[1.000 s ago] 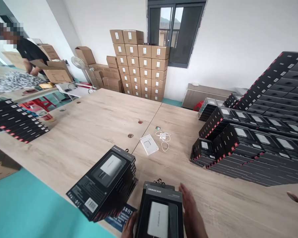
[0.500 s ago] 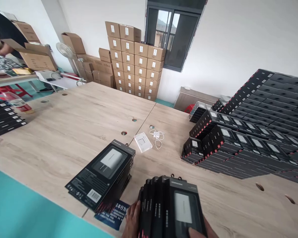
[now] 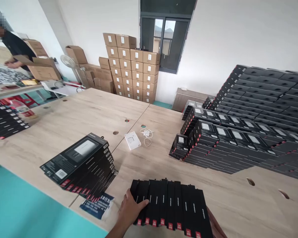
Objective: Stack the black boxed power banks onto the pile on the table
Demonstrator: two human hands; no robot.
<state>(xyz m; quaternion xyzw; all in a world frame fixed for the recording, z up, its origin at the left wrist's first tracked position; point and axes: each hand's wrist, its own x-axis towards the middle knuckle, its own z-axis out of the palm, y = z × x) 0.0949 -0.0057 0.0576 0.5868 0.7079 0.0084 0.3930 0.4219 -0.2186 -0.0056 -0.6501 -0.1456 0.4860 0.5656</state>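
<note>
Black slim retail boxes, a row of them stood on edge with spines up, sit at the near edge of the wooden tabletop, pressed between both hands so the row stays squared and none tips. Left hand has fingers curled over the left end box, gripping it. Right hand braces the right end, only its edge showing, so its grip can't be told. Just left, a fanned stack of boxes lies flat, face up, partly over a blue leaflet. White card and white cable lie mid-tabletop; big black box pile to the right; person at far left
</note>
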